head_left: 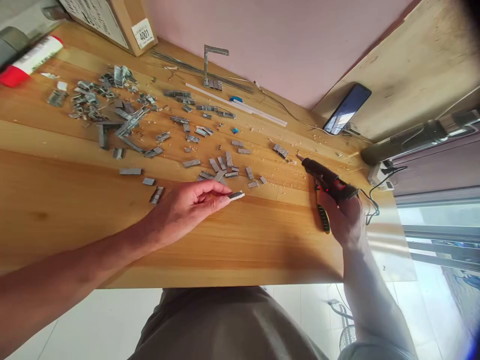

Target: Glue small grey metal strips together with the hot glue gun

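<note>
Between thumb and fingertips, my left hand (191, 207) pinches a small grey strip (237, 195) above the wooden table. On the right, my right hand (345, 217) is wrapped round a black glue gun (326, 177), whose nozzle points up and left. Past the nozzle lies a small grey block made of joined pieces (280, 150). Several loose grey pieces (228, 160) lie just beyond my left hand. Partly under the glue gun are pliers (323, 218) with black and yellow handles.
A pile of grey scraps (90, 95) covers the back left, near a cardboard box (131, 25) and a red-and-white tube (33, 60). An angled grey frame (206, 65) stands at the back. A phone (347, 109) leans against the wall; a dark cylinder (405, 142) is at right.
</note>
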`<act>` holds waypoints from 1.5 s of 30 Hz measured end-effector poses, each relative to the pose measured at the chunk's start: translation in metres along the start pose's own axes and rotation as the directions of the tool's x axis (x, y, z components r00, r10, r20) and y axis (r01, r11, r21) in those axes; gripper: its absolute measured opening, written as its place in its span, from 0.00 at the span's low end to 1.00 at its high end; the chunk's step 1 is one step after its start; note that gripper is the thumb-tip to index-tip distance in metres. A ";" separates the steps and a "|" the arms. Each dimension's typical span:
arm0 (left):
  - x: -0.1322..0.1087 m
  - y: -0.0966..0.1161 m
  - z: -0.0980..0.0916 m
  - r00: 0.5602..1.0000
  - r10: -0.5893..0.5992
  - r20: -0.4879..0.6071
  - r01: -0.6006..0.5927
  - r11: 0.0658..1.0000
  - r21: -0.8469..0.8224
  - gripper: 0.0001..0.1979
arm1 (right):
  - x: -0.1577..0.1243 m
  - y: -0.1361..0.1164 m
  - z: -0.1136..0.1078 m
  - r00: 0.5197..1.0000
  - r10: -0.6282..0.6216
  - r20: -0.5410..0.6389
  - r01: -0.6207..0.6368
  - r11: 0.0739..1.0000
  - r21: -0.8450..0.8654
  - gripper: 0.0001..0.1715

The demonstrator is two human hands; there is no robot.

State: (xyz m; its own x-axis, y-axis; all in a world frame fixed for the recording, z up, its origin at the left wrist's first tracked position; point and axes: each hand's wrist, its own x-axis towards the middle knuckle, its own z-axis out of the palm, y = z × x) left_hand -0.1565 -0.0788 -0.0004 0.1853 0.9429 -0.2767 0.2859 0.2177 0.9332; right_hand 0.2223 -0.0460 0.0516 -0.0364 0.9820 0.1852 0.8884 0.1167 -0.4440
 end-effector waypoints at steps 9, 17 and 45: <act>0.010 0.004 0.007 0.989 -0.141 0.042 0.143 0.859 -0.491 0.24 | -0.033 -0.050 0.055 0.615 -0.789 0.004 0.788 0.615 0.025 0.20; 0.012 0.010 0.008 0.972 -0.202 0.117 0.232 0.781 -0.580 0.19 | -0.033 -0.038 0.063 0.654 -0.756 0.036 0.756 0.654 0.010 0.26; 0.021 -0.009 0.015 0.877 0.480 0.024 -0.324 0.554 0.767 0.09 | 0.013 -0.006 0.096 0.798 -0.603 -0.012 0.599 0.790 0.126 0.23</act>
State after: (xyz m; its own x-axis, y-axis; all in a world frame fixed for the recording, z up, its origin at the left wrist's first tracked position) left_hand -0.1415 -0.0648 -0.0181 0.3222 0.9253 0.1998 0.8196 -0.3783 0.4303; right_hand 0.1725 -0.0192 -0.0275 -0.5593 0.7112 0.4258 0.6228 0.6995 -0.3503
